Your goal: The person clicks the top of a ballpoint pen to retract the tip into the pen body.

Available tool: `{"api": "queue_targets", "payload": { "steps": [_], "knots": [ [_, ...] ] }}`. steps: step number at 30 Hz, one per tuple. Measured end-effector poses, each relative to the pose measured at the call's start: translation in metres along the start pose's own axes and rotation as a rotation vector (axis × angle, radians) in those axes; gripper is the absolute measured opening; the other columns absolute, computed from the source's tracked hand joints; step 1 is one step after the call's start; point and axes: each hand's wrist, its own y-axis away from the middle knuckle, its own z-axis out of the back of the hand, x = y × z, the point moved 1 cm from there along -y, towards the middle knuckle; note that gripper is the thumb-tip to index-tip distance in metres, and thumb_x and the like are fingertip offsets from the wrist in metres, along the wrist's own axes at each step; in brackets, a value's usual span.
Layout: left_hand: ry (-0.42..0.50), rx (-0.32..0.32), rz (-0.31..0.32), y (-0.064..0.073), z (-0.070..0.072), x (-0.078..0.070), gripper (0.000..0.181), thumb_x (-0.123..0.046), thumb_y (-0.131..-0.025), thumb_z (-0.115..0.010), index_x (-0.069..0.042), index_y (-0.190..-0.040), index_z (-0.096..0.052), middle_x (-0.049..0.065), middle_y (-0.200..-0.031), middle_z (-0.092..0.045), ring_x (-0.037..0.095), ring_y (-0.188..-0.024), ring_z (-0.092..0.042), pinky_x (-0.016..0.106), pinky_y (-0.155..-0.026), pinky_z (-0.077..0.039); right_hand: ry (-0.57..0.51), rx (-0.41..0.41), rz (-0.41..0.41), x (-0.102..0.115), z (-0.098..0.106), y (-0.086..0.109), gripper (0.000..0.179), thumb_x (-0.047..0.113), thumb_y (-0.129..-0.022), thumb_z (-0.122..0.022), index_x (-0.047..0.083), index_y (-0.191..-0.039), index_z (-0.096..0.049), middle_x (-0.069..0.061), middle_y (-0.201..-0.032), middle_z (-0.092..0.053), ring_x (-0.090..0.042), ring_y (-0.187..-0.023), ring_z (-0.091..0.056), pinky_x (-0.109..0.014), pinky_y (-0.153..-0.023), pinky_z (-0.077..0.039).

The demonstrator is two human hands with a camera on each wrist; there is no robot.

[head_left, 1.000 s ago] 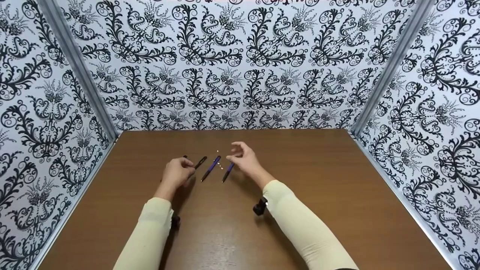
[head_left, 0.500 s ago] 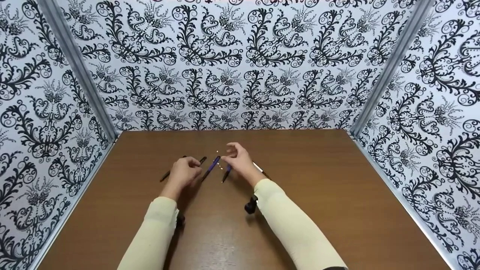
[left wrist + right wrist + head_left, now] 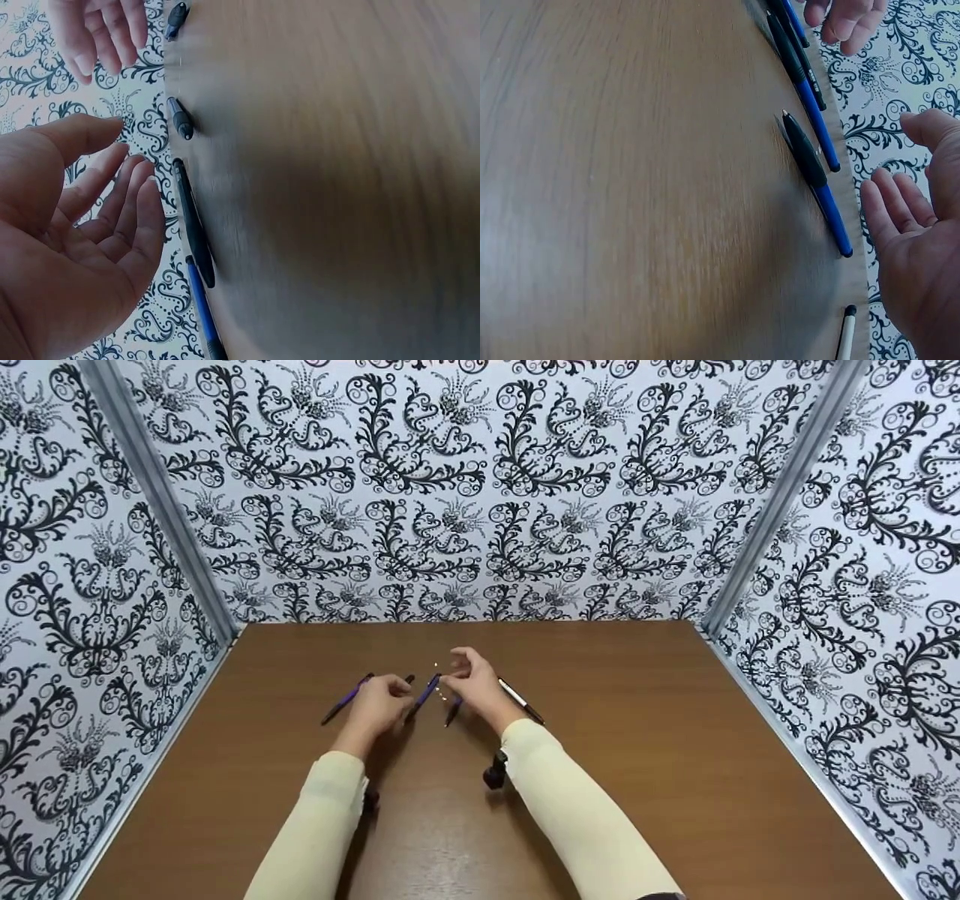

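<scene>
Both hands have drawn closer together over the pens at the table's [image 3: 637, 780] middle: left hand [image 3: 381, 706] and right hand [image 3: 471, 682] hover empty, fingers loosely apart; a white pen [image 3: 520, 701] now shows.

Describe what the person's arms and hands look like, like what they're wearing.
Both forearms wear long, snug, cream-coloured sleeves that end at the wrists. The left hand and right hand are bare, with no gloves, rings or watch in view. A small black camera mount sits under each wrist.
</scene>
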Motion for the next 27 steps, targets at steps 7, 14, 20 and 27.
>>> {"api": "queue_targets", "payload": {
  "steps": [7, 14, 20, 27],
  "knots": [
    [0.002, 0.02, 0.006, -0.005, -0.007, 0.004, 0.026, -0.012, -0.089, -0.079, -0.004, -0.114, -0.076, 0.009, -0.103, -0.077, 0.026, -0.097, -0.071, 0.045, -0.092, -0.057, -0.003, 0.006, -0.009, -0.001, -0.004, -0.001, 0.056, 0.004, -0.09, -0.079, 0.011, -0.141, -0.057, -0.022, -0.131, -0.065, -0.033, -0.111, -0.069, -0.033, -0.086, -0.06],
    [-0.021, 0.046, 0.001, -0.008, -0.012, 0.006, 0.022, -0.009, -0.089, -0.08, -0.007, -0.111, -0.077, 0.009, -0.105, -0.077, 0.026, -0.099, -0.071, 0.045, -0.092, -0.057, -0.006, 0.024, -0.017, -0.002, -0.007, 0.0, 0.056, 0.003, -0.091, -0.078, 0.01, -0.142, -0.057, -0.028, -0.137, -0.061, -0.036, -0.114, -0.068, -0.037, -0.09, -0.06],
    [-0.036, 0.062, -0.01, -0.01, -0.015, 0.007, 0.026, -0.009, -0.086, -0.081, -0.005, -0.111, -0.077, 0.009, -0.105, -0.078, 0.027, -0.099, -0.072, 0.043, -0.089, -0.058, -0.002, 0.023, -0.016, -0.005, -0.01, -0.002, 0.055, 0.003, -0.091, -0.078, 0.011, -0.142, -0.057, -0.028, -0.137, -0.061, -0.035, -0.115, -0.068, -0.036, -0.09, -0.06],
    [-0.032, 0.078, 0.022, -0.01, -0.017, 0.008, 0.03, -0.01, -0.086, -0.082, -0.004, -0.115, -0.077, 0.01, -0.107, -0.078, 0.023, -0.092, -0.071, 0.037, -0.078, -0.06, -0.039, 0.02, -0.007, -0.004, -0.011, -0.001, 0.055, 0.002, -0.09, -0.078, 0.008, -0.141, -0.057, -0.031, -0.136, -0.06, -0.037, -0.115, -0.068, -0.036, -0.091, -0.06]
  ]
}}
